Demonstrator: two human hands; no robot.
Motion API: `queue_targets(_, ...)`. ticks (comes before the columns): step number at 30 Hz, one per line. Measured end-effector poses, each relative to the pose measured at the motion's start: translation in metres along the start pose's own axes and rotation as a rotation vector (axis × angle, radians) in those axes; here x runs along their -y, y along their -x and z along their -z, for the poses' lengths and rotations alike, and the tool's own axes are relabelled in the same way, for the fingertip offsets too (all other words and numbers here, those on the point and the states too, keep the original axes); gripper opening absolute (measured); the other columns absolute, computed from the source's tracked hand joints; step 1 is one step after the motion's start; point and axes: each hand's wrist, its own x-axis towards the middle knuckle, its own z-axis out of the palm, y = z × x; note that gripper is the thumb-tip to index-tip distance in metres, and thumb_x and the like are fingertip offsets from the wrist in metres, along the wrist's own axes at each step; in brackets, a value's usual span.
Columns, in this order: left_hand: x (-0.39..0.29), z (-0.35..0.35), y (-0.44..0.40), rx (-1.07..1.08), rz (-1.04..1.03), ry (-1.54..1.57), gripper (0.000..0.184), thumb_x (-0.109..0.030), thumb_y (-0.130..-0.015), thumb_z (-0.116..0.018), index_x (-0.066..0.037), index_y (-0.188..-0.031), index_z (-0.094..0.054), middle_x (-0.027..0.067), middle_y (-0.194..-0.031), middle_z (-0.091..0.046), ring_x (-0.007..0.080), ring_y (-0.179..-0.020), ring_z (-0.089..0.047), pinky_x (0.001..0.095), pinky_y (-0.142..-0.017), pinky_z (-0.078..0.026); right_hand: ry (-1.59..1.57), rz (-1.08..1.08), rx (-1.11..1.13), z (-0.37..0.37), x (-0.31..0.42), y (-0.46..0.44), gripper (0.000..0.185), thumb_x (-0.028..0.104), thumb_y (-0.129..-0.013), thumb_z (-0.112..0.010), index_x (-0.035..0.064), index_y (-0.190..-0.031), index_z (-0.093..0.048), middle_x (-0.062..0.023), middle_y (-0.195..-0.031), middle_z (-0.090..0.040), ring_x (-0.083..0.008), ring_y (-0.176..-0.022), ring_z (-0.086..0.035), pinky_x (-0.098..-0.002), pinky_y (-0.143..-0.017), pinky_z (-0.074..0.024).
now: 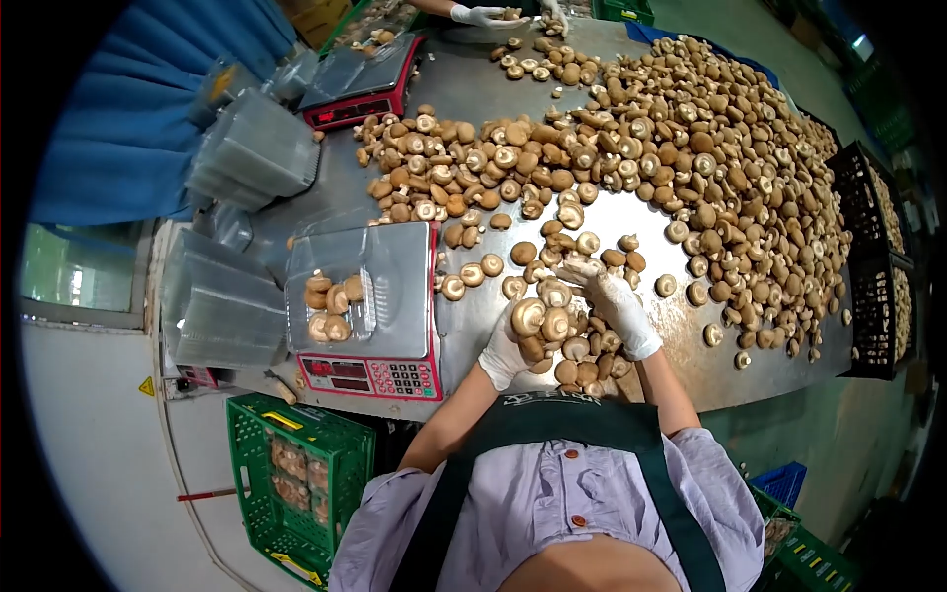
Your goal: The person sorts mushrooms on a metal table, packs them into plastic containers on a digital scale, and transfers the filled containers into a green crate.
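My left hand [507, 347], in a white glove, is wrapped round several brown mushrooms [543, 318] near the table's front edge. On the right, my right hand [614, 301], also gloved, has its fingers spread over the upper right side of this cluster. Loose mushrooms [590, 370] lie between and below the hands. To the left stands a red and grey scale [404, 326], its plate bearing a clear plastic tray [363, 314] with several mushrooms [332, 301] in it.
A large mushroom heap [730, 178] spreads across the metal table [464, 383]. Stacked clear trays [222, 301] stand at the left. A second scale [360, 89] is behind, and a co-worker's gloved hands [483, 16] are at the top. A green crate [242, 464] sits below.
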Motion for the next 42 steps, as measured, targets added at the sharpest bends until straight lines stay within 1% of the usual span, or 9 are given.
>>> queue_targets(2, 0.005, 0.020, -0.008, 0.196, 0.166, 0.552, 0.052, -0.043, -0.097, -0.031, -0.006, -0.134, -0.036, 0.0152, -0.132, -0.045, 0.0295, -0.118, -0.050, 0.0423, -0.096, -0.047, 0.103, -0.053, -0.078, -0.007, 0.008, 0.003, 0.055, 0.043, -0.097, -0.040, -0.0005, -0.130, -0.048, -0.0123, -0.134, -0.048, -0.0238, -0.125, -0.044, -0.0372, -0.104, -0.0352)
queue_targets(5, -0.005, 0.012, -0.003, 0.075, 0.051, 0.580, 0.049, -0.041, -0.097, -0.031, -0.008, -0.132, -0.037, 0.0119, -0.130, -0.047, 0.0278, -0.117, -0.050, 0.0349, -0.100, -0.044, 0.156, -0.015, -0.133, 0.006, -0.009, 0.002, 0.043, 0.028, -0.097, -0.043, -0.0019, -0.127, -0.051, -0.0112, -0.129, -0.053, -0.0207, -0.120, -0.048, -0.0324, -0.102, -0.0364)
queue_targets(6, -0.014, 0.003, 0.003, -0.138, -0.094, 0.021, 0.048, -0.042, -0.096, -0.036, -0.009, -0.131, -0.039, 0.0115, -0.129, -0.048, 0.0291, -0.116, -0.051, 0.0388, -0.099, -0.044, 0.211, 0.001, -0.145, 0.008, -0.011, 0.001, 0.040, 0.024, -0.096, -0.043, -0.0024, -0.126, -0.052, -0.0108, -0.126, -0.055, -0.0199, -0.119, -0.049, -0.0311, -0.100, -0.0372)
queue_targets(8, -0.022, 0.052, 0.007, 0.070, -0.057, 0.457, 0.049, -0.044, -0.095, -0.039, -0.009, -0.129, -0.042, 0.0121, -0.128, -0.049, 0.0297, -0.113, -0.053, 0.0452, -0.094, -0.048, 0.251, -0.042, -0.184, 0.011, -0.013, 0.004, 0.037, 0.018, -0.094, -0.044, -0.0032, -0.123, -0.054, -0.0099, -0.120, -0.059, -0.0178, -0.114, -0.052, -0.0288, -0.098, -0.0381)
queue_targets(10, -0.077, 0.011, 0.030, -0.190, -0.100, 0.687, 0.059, -0.054, -0.089, -0.043, -0.009, -0.127, -0.044, 0.0126, -0.122, -0.051, 0.0295, -0.104, -0.057, 0.0421, -0.067, -0.058, 0.293, -0.063, -0.183, 0.021, -0.018, 0.007, 0.036, 0.018, -0.094, -0.046, -0.0037, -0.121, -0.055, -0.0095, -0.117, -0.061, -0.0171, -0.111, -0.053, -0.0285, -0.097, -0.0383)
queue_targets(14, -0.168, 0.007, 0.088, -0.026, -0.473, 0.108, 0.066, -0.057, -0.085, -0.049, -0.006, -0.127, -0.043, 0.0122, -0.116, -0.051, 0.0274, -0.096, -0.061, 0.0367, -0.059, -0.059, 0.316, -0.074, -0.145, 0.011, 0.001, 0.009, 0.054, 0.040, -0.091, -0.053, -0.0042, -0.122, -0.053, -0.0147, -0.118, -0.060, -0.0230, -0.109, -0.057, -0.0338, -0.096, -0.0419)
queue_targets(18, -0.218, 0.017, 0.147, -0.561, -0.919, -0.803, 0.057, -0.030, -0.082, -0.066, -0.005, -0.130, -0.048, 0.0129, -0.120, -0.056, 0.0228, -0.105, -0.058, 0.0354, -0.088, -0.051, 0.317, -0.061, -0.160, 0.012, 0.005, 0.012, 0.052, 0.038, -0.089, -0.056, -0.0051, -0.118, -0.056, -0.0147, -0.115, -0.061, -0.0227, -0.109, -0.057, -0.0341, -0.098, -0.0411)
queue_targets(23, -0.227, 0.058, 0.162, -0.855, -0.657, -2.362, 0.052, -0.029, -0.066, -0.076, -0.016, -0.114, -0.064, 0.0081, -0.125, -0.054, 0.0323, -0.116, -0.048, 0.0420, -0.099, -0.038, 0.256, -0.033, -0.144, 0.015, 0.002, 0.013, 0.034, 0.018, -0.092, -0.054, -0.0057, -0.116, -0.057, -0.0143, -0.113, -0.062, -0.0228, -0.108, -0.058, -0.0334, -0.098, -0.0422)
queue_targets(42, -0.244, 0.077, 0.214, -1.191, -0.961, -0.895, 0.049, -0.042, -0.097, -0.042, 0.000, -0.115, -0.060, 0.0093, -0.113, -0.060, 0.0191, -0.105, -0.055, 0.0339, -0.090, -0.044, 0.350, -0.085, -0.204, 0.029, -0.009, 0.017, 0.034, 0.019, -0.090, -0.055, -0.0041, -0.115, -0.059, -0.0119, -0.112, -0.063, -0.0208, -0.105, -0.058, -0.0332, -0.096, -0.0426)
